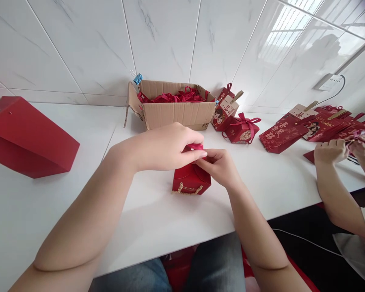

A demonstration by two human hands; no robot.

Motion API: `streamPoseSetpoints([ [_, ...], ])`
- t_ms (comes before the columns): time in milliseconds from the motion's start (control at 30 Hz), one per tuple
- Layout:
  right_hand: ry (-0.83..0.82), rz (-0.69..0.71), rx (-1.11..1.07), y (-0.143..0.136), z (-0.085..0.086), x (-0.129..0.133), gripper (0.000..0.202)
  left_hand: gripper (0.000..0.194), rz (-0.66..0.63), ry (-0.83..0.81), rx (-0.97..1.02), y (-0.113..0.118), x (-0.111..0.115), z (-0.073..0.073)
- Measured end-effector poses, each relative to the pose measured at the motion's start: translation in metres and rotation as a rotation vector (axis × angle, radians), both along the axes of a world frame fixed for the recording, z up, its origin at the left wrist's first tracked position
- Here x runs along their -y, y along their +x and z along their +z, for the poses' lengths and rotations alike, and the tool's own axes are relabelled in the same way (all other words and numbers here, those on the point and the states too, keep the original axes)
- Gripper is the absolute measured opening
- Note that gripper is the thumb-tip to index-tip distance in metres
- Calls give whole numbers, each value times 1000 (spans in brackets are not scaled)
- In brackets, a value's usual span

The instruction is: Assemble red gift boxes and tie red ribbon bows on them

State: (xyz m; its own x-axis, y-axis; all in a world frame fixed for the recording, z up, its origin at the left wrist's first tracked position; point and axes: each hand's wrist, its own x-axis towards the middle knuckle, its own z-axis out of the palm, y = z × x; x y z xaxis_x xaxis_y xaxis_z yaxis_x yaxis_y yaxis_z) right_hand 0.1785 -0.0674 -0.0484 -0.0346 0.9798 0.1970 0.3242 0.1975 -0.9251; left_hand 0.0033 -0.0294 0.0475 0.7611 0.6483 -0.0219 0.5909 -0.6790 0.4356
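Observation:
A small red gift box (191,178) with a gold rope handle on its front stands upright on the white table in front of me. Over its top, my left hand (170,148) is closed in a pinch on a red ribbon (196,147). My right hand (217,164) is pinched at the right side of the box's top, touching the fingers of the left. What lies between the right fingertips is hidden.
Behind my hands stands a cardboard box (176,113) of red ribbons. A large red box (30,138) lies at the left. Decorated gift boxes (241,129) stand at the right, beyond them a co-worker's hands (333,152). The white table's (170,235) front edge is near my legs.

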Motion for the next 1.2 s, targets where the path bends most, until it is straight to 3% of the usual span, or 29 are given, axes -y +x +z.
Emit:
streamPoseSetpoints([
  [267, 200, 91, 154, -9, -5, 2, 24, 29, 54, 59, 153, 15, -17, -17],
  [467, 152, 11, 99, -10, -6, 1, 33, 25, 58, 91, 255, 19, -29, -28],
  [633, 81, -38, 15, -8, -6, -3, 26, 18, 63, 214, 334, 28, -28, -35],
  [700, 80, -40, -39, -8, -7, -5, 21, 16, 162, 334, 377, 29, -27, -35],
  [767, 69, -49, -91, -8, -8, -5, 30, 23, 341, 410, 405, 26, -28, -32],
  [867, 36, -58, -133, -9, -10, -5, 47, 36, 493, 210, 231, 15, -32, -24],
  [1000, 41, -64, -159, -10, -10, -4, 64, 61, 383, -167, -88, 3, -37, -18],
  [1200, 43, -66, -182, -10, -9, -3, 53, 46, 224, -259, -13, 11, -38, -27],
])
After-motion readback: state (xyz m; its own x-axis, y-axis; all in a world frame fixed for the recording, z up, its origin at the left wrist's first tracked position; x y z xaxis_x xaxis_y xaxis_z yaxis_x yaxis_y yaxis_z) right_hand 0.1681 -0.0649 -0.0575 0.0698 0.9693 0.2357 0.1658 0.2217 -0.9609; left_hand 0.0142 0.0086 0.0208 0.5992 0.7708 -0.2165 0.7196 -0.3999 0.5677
